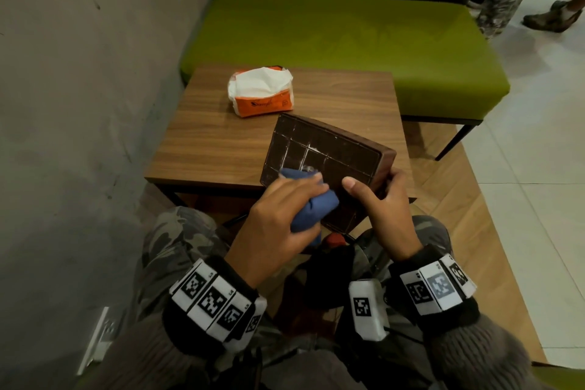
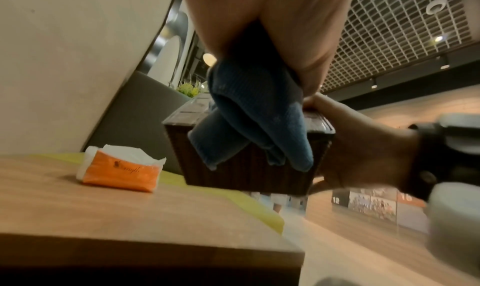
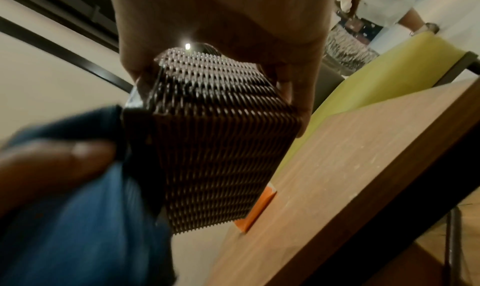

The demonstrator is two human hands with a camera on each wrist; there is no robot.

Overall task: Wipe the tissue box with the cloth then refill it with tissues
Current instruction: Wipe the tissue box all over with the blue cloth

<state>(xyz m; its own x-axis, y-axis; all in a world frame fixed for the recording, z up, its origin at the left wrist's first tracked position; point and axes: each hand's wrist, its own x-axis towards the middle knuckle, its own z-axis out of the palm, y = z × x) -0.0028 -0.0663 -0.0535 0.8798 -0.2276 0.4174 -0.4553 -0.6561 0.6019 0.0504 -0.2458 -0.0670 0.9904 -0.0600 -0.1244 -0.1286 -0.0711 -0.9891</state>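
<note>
A dark brown woven tissue box (image 1: 326, 155) is tilted off the wooden table (image 1: 221, 142), its gridded flat face turned up toward me. My right hand (image 1: 380, 203) grips its near right corner, thumb on the flat face. My left hand (image 1: 285, 215) holds a bunched blue cloth (image 1: 313, 206) against the near left part of that face. The cloth (image 2: 249, 116) hangs over the box (image 2: 246, 167) in the left wrist view. The right wrist view has the woven side (image 3: 207, 142) filling the middle, with the cloth (image 3: 78, 208) at the left. An orange pack of white tissues (image 1: 261, 90) lies at the table's far side.
A green cushioned bench (image 1: 348, 41) stands behind the table. A grey wall (image 1: 79, 104) runs along the left. Another person's legs and shoe (image 1: 550, 14) stand at the far right on the tiled floor. My knees are below the table's near edge.
</note>
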